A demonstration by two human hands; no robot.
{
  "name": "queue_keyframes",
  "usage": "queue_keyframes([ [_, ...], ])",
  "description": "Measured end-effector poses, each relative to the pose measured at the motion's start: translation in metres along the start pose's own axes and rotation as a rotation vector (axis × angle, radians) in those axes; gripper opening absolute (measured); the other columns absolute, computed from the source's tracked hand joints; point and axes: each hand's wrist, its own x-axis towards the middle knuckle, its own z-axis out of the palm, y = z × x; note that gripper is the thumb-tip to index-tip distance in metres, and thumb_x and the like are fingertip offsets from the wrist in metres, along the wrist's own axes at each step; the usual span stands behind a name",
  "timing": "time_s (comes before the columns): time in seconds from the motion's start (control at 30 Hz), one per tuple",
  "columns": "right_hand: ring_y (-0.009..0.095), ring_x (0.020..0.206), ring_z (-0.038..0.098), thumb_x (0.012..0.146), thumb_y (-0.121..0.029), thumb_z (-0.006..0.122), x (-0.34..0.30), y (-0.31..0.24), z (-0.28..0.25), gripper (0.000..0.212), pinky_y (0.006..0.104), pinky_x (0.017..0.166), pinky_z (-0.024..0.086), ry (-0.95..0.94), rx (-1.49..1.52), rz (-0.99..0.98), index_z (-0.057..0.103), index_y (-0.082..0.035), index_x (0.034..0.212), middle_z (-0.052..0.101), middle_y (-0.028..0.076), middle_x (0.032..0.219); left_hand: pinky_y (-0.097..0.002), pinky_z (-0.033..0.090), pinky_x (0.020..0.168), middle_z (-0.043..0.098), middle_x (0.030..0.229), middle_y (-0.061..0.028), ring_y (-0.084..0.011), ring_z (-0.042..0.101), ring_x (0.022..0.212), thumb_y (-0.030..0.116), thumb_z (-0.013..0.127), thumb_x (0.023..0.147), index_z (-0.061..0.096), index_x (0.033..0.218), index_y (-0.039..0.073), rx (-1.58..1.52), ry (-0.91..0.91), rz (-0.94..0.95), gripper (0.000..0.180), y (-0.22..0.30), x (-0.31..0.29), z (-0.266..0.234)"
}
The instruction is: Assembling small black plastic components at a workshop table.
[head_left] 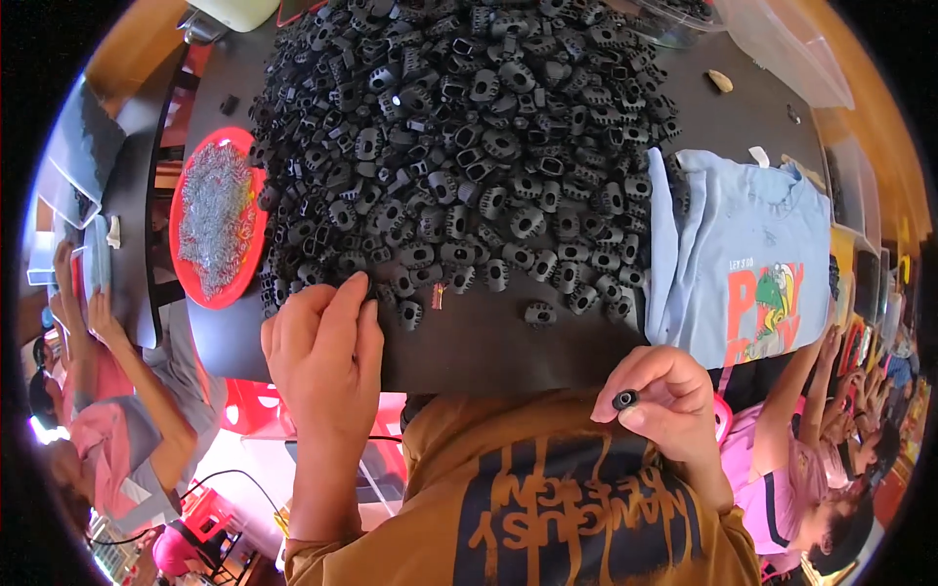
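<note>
A wide heap of black toothed plastic pieces (489, 146), which look like halves of small hair claw clips, covers the dark table. At the heap's near left edge lies my left hand (324, 356), back up, its fingers reaching forward a little apart and nothing visible in them. Their tips partly hide the pieces beneath. My right hand (674, 396) is raised at the table's front edge, thumb and fingers pinching a small black plastic piece (625, 399). Its round end with a hole faces up. A single toothed piece (539, 313) lies apart, between the heap and the front edge.
A red plate (256, 234) heaped with small metal springs (213, 220) stands at the left. To the right lies a folded light-blue shirt (747, 264) with a printed front. Clear plastic tubs (782, 44) stand at the far right. Other people (772, 479) sit on both sides.
</note>
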Motion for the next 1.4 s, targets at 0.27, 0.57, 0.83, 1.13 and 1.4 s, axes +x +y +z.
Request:
queue_keyframes([
  [0.27, 0.012, 0.091, 0.057, 0.084, 0.008, 0.059, -0.002, 0.003, 0.004, 0.018, 0.0245, 0.080, 0.046, -0.029, -0.064, -0.030, 0.054, 0.001, 0.101, 0.057, 0.008, 0.098, -0.0320, 0.043, 0.068, 0.058, 0.087, -0.0110, -0.0221, 0.056, 0.078, 0.000, 0.064, 0.077, 0.064, 0.091, 0.003, -0.232, 0.017, -0.050, 0.014, 0.003, 0.005, -0.005],
  [0.57, 0.018, 0.095, 0.057, 0.083, 0.009, 0.059, 0.004, -0.012, 0.023, 0.019, 0.0288, 0.083, 0.045, -0.074, -0.013, -0.066, 0.054, 0.001, 0.100, 0.057, 0.014, 0.103, -0.0188, 0.041, 0.061, 0.057, 0.092, -0.0107, -0.0102, 0.053, 0.069, -0.012, 0.050, 0.079, 0.057, 0.091, -0.003, -1.510, -0.494, -0.585, 0.016, 0.074, 0.005, -0.035],
  [0.83, 0.017, 0.088, 0.057, 0.081, 0.006, 0.065, -0.008, -0.016, 0.009, 0.021, 0.0275, 0.077, 0.045, -0.065, -0.233, -0.219, 0.058, 0.001, 0.100, 0.060, 0.010, 0.096, -0.0201, 0.038, 0.063, 0.057, 0.094, -0.0093, -0.0092, 0.049, 0.072, -0.004, 0.059, 0.079, 0.063, 0.097, -0.001, -1.318, -0.701, -0.180, 0.019, 0.090, 0.012, -0.025],
  [1.13, 0.020, 0.083, 0.060, 0.078, 0.003, 0.068, -0.014, -0.016, 0.003, 0.021, 0.0282, 0.069, 0.048, -0.062, -0.344, -0.354, 0.060, 0.002, 0.097, 0.063, 0.010, 0.092, -0.0227, 0.040, 0.061, 0.058, 0.089, -0.0090, -0.0124, 0.052, 0.070, -0.004, 0.061, 0.077, 0.065, 0.095, 0.000, -1.198, -0.724, -0.005, 0.019, 0.101, 0.017, -0.023],
  [1.4, 0.024, 0.076, 0.062, 0.076, 0.002, 0.071, -0.020, -0.018, 0.001, 0.019, 0.0299, 0.062, 0.048, -0.007, -0.519, -0.461, 0.062, 0.001, 0.092, 0.064, 0.011, 0.087, -0.0274, 0.044, 0.060, 0.057, 0.085, -0.0103, -0.0187, 0.055, 0.070, -0.006, 0.063, 0.074, 0.064, 0.093, 0.000, -1.002, -0.740, 0.224, 0.020, 0.111, 0.027, -0.027],
])
